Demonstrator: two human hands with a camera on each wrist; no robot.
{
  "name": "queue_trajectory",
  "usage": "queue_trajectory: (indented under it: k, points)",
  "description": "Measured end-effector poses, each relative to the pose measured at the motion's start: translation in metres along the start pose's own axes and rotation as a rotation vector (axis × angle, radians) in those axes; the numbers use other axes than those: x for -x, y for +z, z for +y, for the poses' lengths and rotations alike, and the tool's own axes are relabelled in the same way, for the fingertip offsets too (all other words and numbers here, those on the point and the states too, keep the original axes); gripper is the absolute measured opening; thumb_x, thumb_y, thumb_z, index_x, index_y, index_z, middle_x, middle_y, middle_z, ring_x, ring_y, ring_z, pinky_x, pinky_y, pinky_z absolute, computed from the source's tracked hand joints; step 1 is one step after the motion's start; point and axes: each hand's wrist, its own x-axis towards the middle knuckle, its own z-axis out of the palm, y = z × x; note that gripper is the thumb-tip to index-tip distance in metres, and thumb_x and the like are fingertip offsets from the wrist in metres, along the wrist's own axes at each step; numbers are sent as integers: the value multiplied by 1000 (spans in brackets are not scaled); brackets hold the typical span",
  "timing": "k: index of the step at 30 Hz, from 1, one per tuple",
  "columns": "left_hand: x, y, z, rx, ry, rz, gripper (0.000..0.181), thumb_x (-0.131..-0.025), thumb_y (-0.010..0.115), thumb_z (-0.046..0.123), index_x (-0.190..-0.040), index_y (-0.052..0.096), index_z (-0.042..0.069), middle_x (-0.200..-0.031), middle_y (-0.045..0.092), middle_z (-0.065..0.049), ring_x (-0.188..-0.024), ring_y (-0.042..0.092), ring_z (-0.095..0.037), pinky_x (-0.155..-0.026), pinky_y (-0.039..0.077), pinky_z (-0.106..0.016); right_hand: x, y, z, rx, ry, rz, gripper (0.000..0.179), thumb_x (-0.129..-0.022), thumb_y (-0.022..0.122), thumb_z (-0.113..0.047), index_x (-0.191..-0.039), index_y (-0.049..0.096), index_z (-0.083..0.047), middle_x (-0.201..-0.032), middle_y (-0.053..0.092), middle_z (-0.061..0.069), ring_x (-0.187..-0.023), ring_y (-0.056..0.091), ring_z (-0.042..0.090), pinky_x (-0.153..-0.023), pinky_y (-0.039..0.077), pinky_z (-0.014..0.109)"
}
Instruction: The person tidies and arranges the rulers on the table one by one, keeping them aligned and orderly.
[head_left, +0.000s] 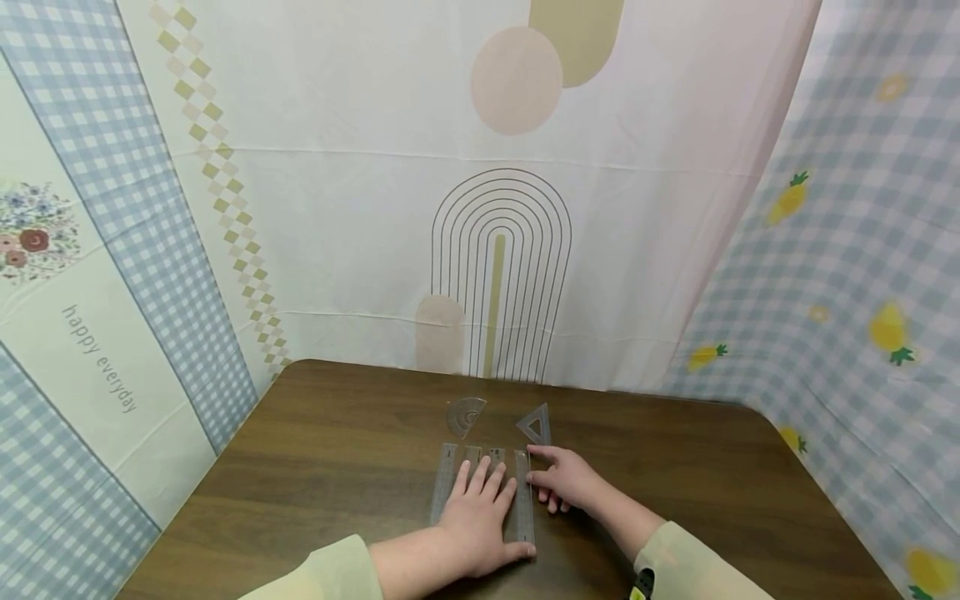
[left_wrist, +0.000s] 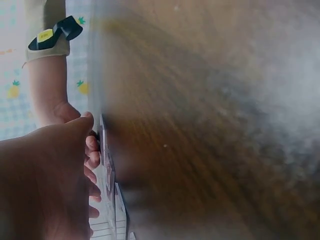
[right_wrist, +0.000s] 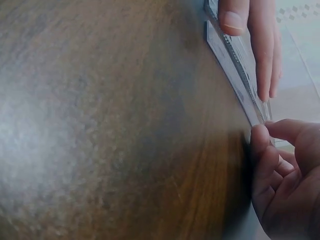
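Though clear, tick-marked oblong rulers

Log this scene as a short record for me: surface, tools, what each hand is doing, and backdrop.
Surface: brown wood-grain table
Tools: four clear rulers side by side; beyond them, a protractor and a triangular set square
Left hand: spread over the rulers, thumb at the near end of the rightmost ruler
Right hand: at that ruler's right edge, toward its far end
Backdrop: patterned cloth
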Motion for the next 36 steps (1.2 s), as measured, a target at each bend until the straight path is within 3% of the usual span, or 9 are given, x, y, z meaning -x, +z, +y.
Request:
queue_trajectory:
  k: [10,17,30,36]
  points:
    - [-10,-6,-2,41,-24,43,96,-86,35,83,-156,36,17,-163,24,-10,-151,12,-35,-118,6,-58,3,-7,0,-39,-44,106,53,-96,65,-20,-144,50,-5,-66,64,7,-46,56,15,-42,44,29]
    - [-15,-14,2,59,-60,29,92,-89,38,79,-156,34,17,-163,24,-10,-151,11,-34,-118,6,-58,2,-11,1,-56,-31,136,49,-97,64,-20,-142,53,-6,-70,65,7,-47,55,15,-44,45,30]
    - [-55,-19,3,77,-173,47,92,-89,36,80,-157,32,17,-163,24,-11,-151,10,-36,-118,5,-59,-10,-27,9,17,-24,209,43,-95,67,-20,-136,59,-9,-80,65,8,-55,56,20,-47,46,32]
    - [-69,-22,5,47,-231,58,94,-87,37,81,-156,34,18,-162,27,-11,-150,13,-36,-118,7,-58,-19,-33,15,62,-35,255,41,-95,69,-19,-133,62,-6,-83,63,5,-65,57,20,-57,49,33]
